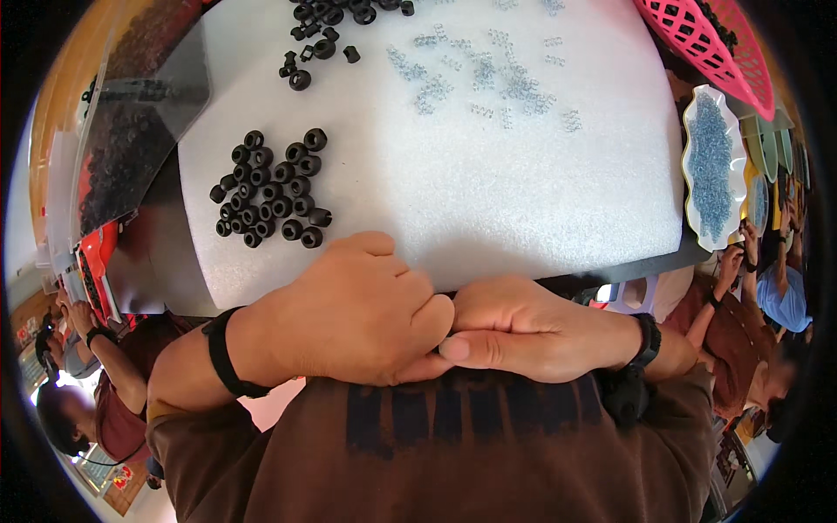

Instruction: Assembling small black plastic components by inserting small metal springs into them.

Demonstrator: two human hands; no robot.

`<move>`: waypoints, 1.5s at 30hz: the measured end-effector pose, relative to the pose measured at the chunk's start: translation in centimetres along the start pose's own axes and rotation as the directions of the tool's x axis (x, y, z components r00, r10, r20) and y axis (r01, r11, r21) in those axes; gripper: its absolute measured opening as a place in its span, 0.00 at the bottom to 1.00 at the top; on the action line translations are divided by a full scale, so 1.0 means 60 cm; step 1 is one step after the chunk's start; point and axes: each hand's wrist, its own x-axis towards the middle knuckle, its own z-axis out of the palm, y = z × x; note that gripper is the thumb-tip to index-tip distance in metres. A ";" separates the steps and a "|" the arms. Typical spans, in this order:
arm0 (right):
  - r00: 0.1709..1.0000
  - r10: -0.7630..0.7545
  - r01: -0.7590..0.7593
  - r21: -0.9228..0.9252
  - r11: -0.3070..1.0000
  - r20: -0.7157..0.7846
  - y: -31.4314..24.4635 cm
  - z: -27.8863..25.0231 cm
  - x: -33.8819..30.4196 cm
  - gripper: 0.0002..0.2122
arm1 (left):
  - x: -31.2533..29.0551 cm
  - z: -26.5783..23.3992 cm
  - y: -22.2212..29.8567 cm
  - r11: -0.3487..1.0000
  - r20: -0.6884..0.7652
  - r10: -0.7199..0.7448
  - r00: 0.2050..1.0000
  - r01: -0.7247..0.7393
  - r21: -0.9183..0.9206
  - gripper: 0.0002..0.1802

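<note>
My left hand (353, 305) and my right hand (527, 327) meet at the near edge of a white foam-covered table (523, 192). Both are closed, fingers curled and thumbs pressed together at the tips. Whatever they pinch is hidden, apart from a small dark spot between the thumbs. Beyond my left hand lies a cluster of small black ring-shaped parts (281, 206), each with a hole. More black parts (324, 48) are scattered at the far edge. Tiny silvery, spring-like pieces (520, 87) lie loosely spread at the far middle.
On the right stands a white scalloped dish (689, 205) filled with tiny bluish-grey pieces (711, 166). A pink lattice basket (741, 74) is at the far right. Clear plastic bins (144, 118) of dark parts flank the left. People sit on both sides (122, 383).
</note>
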 end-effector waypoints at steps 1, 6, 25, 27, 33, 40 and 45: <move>1.000 0.001 -0.001 0.001 1.000 0.000 0.002 -0.002 -0.002 0.17 | 0.000 0.001 -0.001 0.998 0.045 0.028 0.999 -0.026 -0.051 0.21; 0.988 0.119 -0.117 -0.017 0.993 0.103 0.004 -0.005 -0.003 0.18 | -0.006 0.002 -0.006 0.993 0.068 0.109 0.992 -0.106 -0.048 0.22; 0.952 0.304 -0.302 0.282 0.911 0.035 -0.036 -0.009 0.010 0.15 | -0.012 0.002 -0.024 0.998 -0.190 0.031 0.981 -0.041 -0.048 0.23; 0.967 0.240 -0.214 0.239 0.947 -0.085 -0.048 -0.009 0.011 0.14 | -0.005 -0.010 -0.023 1.000 -0.205 0.007 0.979 -0.007 0.000 0.23; 0.979 0.190 -0.178 0.137 0.974 -0.074 -0.076 -0.025 0.016 0.13 | 0.003 -0.017 -0.019 0.994 -0.238 -0.085 0.968 0.098 0.043 0.24; 0.949 0.274 -0.153 0.538 0.829 -0.153 -0.064 -0.015 0.010 0.12 | 0.020 -0.024 -0.012 0.988 -0.191 -0.141 0.971 0.149 0.031 0.25; 0.954 0.243 -0.118 0.526 0.842 -0.174 -0.049 -0.019 0.007 0.13 | 0.029 -0.023 -0.008 0.989 -0.181 -0.141 0.973 0.148 0.024 0.24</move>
